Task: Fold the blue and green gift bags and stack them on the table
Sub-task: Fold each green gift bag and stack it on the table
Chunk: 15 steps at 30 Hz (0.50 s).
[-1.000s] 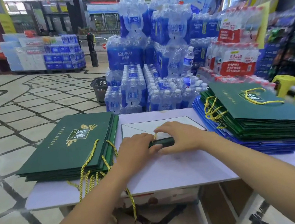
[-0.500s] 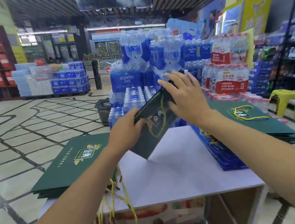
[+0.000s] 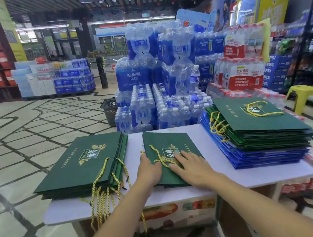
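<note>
AQUAFINA: blue water pack (image 3: 133, 76) | 农夫山泉: red-label pack (image 3: 245, 78) | 金典: left green bag stack (image 3: 82, 164)

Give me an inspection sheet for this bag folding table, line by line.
Surface: white table, bare strip between stacks.
Job's things: green bag flat at centre; green stack at left, cords hanging over the edge; right stack green over blue bags.
Clutter: nothing seen.
Hands: left hand at the bag's left edge; right hand flat on it.
Cables: nothing seen.
Surroundings: water packs behind, basket on floor, yellow stool at right.
</note>
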{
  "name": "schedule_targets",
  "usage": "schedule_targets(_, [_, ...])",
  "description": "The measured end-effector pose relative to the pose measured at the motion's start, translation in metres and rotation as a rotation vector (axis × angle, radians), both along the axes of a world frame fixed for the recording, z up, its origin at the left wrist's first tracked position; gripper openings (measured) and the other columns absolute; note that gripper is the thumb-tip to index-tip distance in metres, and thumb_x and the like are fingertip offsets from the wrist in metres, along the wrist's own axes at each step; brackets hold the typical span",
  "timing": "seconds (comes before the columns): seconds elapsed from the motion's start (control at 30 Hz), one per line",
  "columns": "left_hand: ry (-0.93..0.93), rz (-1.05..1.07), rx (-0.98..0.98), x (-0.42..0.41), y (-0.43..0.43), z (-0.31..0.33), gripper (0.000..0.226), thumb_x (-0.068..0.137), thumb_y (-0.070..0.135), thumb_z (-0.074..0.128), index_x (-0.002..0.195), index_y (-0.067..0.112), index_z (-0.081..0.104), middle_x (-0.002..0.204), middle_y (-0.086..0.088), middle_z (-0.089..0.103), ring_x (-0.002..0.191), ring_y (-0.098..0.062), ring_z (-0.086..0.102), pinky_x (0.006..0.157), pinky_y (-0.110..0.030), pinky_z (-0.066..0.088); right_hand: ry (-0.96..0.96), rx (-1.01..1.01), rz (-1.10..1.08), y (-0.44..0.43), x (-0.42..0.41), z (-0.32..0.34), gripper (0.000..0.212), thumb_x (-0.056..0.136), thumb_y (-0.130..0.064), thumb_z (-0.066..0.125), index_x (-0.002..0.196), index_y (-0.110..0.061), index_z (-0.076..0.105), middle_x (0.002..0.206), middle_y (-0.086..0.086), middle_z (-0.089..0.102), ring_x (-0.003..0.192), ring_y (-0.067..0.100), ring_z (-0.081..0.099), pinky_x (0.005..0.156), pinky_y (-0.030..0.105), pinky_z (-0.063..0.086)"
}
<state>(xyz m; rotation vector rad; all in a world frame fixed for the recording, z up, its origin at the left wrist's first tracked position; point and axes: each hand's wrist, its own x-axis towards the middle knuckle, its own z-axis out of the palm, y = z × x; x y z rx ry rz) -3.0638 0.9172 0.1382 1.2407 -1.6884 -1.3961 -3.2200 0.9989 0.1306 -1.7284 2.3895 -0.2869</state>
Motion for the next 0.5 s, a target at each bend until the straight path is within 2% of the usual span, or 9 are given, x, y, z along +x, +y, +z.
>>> schedule_targets(0.03, [-0.101,0.007,-0.07,0.001,-0.002,-0.002,0.036,0.099,0.02,0.054,0.134,0.019,0.045,0.135,-0.012,0.056,0.119,-0.033,0.059,0.103,-0.049,0.051,0.053,0.007,0.0,0.003,0.002,-0.007,0.078,0.097,-0.077,0.017,0.163,-0.035,0.014,0.172,-0.001,0.011,0.157,0.023,0.008,0.126,0.049,0.01])
schedule_targets(0.1, [-0.369,-0.022,-0.287,0.002,-0.006,-0.004,0.06,0.103,0.025,0.051,0.157,0.015,0.027,0.163,-0.016,0.026,0.15,-0.035,0.027,0.121,-0.047,0.03,0.117,0.001,0.008,0.004,0.003,-0.016,0.08,0.095,-0.079,0.014,0.163,-0.036,0.01,0.172,-0.002,0.007,0.158,0.022,0.004,0.127,0.049,0.006])
schedule_targets(0.13, [-0.469,-0.041,-0.42,0.002,-0.006,-0.002,0.065,0.106,0.028,0.047,0.162,0.014,0.018,0.169,-0.013,0.013,0.157,-0.032,0.011,0.126,-0.047,0.019,0.126,-0.001,0.014,0.004,0.004,-0.018,0.081,0.095,-0.079,0.012,0.163,-0.036,0.008,0.172,-0.002,0.006,0.158,0.022,0.002,0.127,0.05,0.005])
schedule_targets(0.17, [-0.532,-0.078,-0.551,-0.001,-0.01,-0.003,0.064,0.108,0.03,0.043,0.164,0.017,0.016,0.172,-0.01,0.008,0.159,-0.029,0.003,0.127,-0.047,0.014,0.13,-0.003,0.02,0.004,0.004,-0.018,0.081,0.095,-0.079,0.011,0.163,-0.036,0.008,0.172,-0.001,0.006,0.158,0.022,0.001,0.127,0.05,0.004])
schedule_targets(0.2, [-0.585,-0.142,-0.653,-0.005,-0.014,-0.003,0.06,0.109,0.033,0.04,0.164,0.021,0.019,0.172,-0.007,0.008,0.159,-0.028,0.001,0.128,-0.048,0.013,0.133,-0.005,0.023,0.004,0.004,-0.018,0.081,0.095,-0.079,0.011,0.163,-0.036,0.008,0.172,-0.001,0.006,0.158,0.022,0.001,0.127,0.051,0.004])
schedule_targets(0.27, [-0.691,-0.283,-0.719,-0.016,-0.026,-0.005,0.054,0.11,0.038,0.033,0.163,0.03,0.024,0.172,-0.002,0.012,0.159,-0.026,0.002,0.127,-0.052,0.013,0.137,-0.014,0.021,0.004,0.005,-0.017,0.08,0.095,-0.078,0.011,0.163,-0.036,0.008,0.172,-0.001,0.008,0.158,0.022,0.002,0.127,0.051,0.003])
schedule_targets(0.37, [-0.834,-0.382,-0.699,-0.032,-0.044,-0.006,0.054,0.11,0.045,0.024,0.163,0.036,0.022,0.173,0.001,0.009,0.16,-0.025,0.0,0.127,-0.056,0.007,0.142,-0.032,0.013,0.005,0.006,-0.018,0.079,0.096,-0.077,0.013,0.163,-0.036,0.01,0.172,-0.002,0.01,0.158,0.022,0.003,0.127,0.05,0.004])
schedule_targets(0.5, [-0.943,-0.407,-0.651,-0.041,-0.066,-0.012,0.057,0.109,0.048,0.018,0.164,0.034,0.014,0.173,0.002,0.004,0.16,-0.024,-0.002,0.126,-0.058,0.002,0.145,-0.044,0.0,0.004,0.005,-0.02,0.079,0.096,-0.078,0.014,0.163,-0.036,0.012,0.172,-0.002,0.011,0.158,0.022,0.004,0.126,0.049,0.004])
